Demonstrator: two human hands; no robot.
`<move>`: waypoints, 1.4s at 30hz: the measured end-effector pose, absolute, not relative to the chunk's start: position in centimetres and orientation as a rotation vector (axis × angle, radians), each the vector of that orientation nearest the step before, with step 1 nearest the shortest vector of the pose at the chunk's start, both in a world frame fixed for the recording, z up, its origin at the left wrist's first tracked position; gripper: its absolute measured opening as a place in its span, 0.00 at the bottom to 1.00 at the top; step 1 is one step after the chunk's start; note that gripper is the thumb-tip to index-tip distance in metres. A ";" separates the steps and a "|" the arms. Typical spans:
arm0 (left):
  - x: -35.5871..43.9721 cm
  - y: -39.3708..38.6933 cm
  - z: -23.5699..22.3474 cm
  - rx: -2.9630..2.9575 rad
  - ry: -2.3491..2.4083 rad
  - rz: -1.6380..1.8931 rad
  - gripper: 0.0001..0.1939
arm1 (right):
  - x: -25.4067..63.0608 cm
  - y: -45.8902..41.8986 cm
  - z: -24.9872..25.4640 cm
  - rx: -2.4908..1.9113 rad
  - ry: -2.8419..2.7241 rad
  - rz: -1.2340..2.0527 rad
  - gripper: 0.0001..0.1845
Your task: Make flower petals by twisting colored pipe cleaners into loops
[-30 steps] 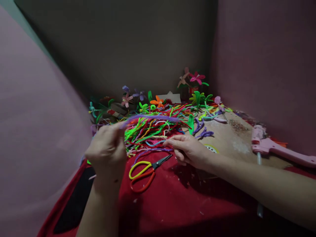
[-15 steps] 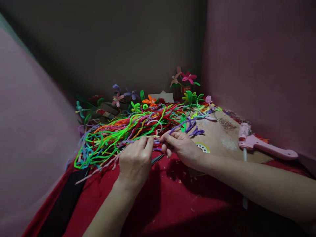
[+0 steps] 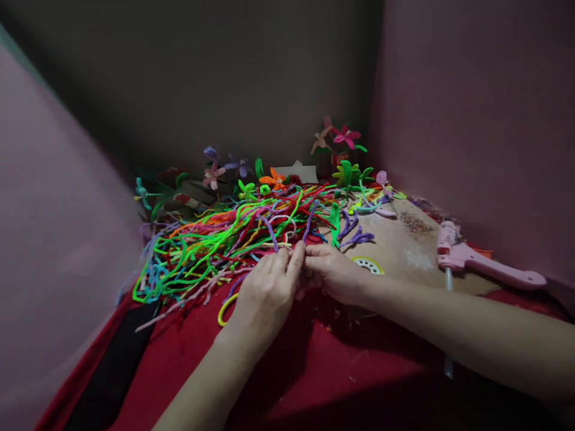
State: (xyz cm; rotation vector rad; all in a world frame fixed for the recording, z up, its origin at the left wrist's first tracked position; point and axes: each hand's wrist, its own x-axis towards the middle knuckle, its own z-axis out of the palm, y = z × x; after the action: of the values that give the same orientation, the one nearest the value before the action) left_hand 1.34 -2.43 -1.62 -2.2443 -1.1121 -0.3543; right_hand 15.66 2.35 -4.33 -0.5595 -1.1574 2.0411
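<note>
The left hand (image 3: 269, 287) has moved in against the right hand (image 3: 335, 272); both pinch a thin, fuzzy purple stem (image 3: 309, 222) rising from their fingertips. Beyond lies a tangled heap of multicoloured fuzzy stems (image 3: 229, 221), then an orange fuzzy-petalled flower (image 3: 273, 179).

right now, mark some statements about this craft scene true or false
1. Purple pipe cleaner shows above the fingers. True.
2. The left hand and right hand are far apart. False: they are close together.
3. An orange flower sits at the far edge of the pipe-cleaner pile. True.
4. The pink glue gun lies left of the pile. False: it lies right.
</note>
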 end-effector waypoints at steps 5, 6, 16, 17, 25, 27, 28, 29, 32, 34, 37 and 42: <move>1.4 -2.1 -2.3 -2.332 -1.103 -0.318 0.25 | 15.6 2.6 -4.6 -0.525 -1.057 2.127 0.07; 1.3 -1.9 -2.4 -2.368 -1.111 -0.314 0.26 | 15.6 2.6 -4.6 -0.531 -1.048 2.133 0.07; 0.1 -1.9 -1.1 -2.187 -1.834 -1.855 0.17 | 16.4 2.6 -3.4 -0.521 -1.038 2.171 0.08; 0.3 -1.9 -0.9 -2.192 -2.063 -1.961 0.16 | 16.4 2.4 -3.3 -0.527 -1.062 2.172 0.08; 2.1 -1.3 -1.7 -2.420 -2.452 -2.335 0.12 | 16.0 1.5 -3.5 -0.651 -1.279 2.268 0.08; 2.1 -1.3 -1.5 -2.287 -2.440 -2.478 0.11 | 16.2 1.9 -3.6 -0.537 -1.164 2.370 0.06; 2.0 -1.4 -1.3 -2.194 -2.462 -2.558 0.11 | 16.3 2.1 -3.7 -0.453 -1.076 2.431 0.05; 1.9 -1.4 -1.2 -2.093 -2.483 -2.635 0.12 | 16.4 2.3 -3.8 -0.370 -0.987 2.498 0.07; 1.7 -1.3 -0.7 -1.939 -2.523 -2.723 0.13 | 16.6 2.8 -4.2 -0.252 -0.797 2.596 0.12; 1.7 -1.3 -0.7 -1.969 -2.491 -2.683 0.13 | 16.6 2.9 -4.4 -0.296 -0.739 2.564 0.12; 1.7 -1.3 -0.9 -2.008 -2.422 -2.651 0.12 | 16.2 2.9 -4.7 -0.384 -0.700 2.488 0.11; 1.5 -1.3 -1.4 -2.137 -2.356 -2.615 0.11 | 15.9 2.9 -5.0 -0.412 -0.714 2.416 0.07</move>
State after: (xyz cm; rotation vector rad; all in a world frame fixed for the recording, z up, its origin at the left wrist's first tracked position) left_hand 1.52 -1.34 -1.42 -2.1374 -2.3564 -2.6148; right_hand 15.92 2.91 -4.98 -0.4115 -0.7138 2.4156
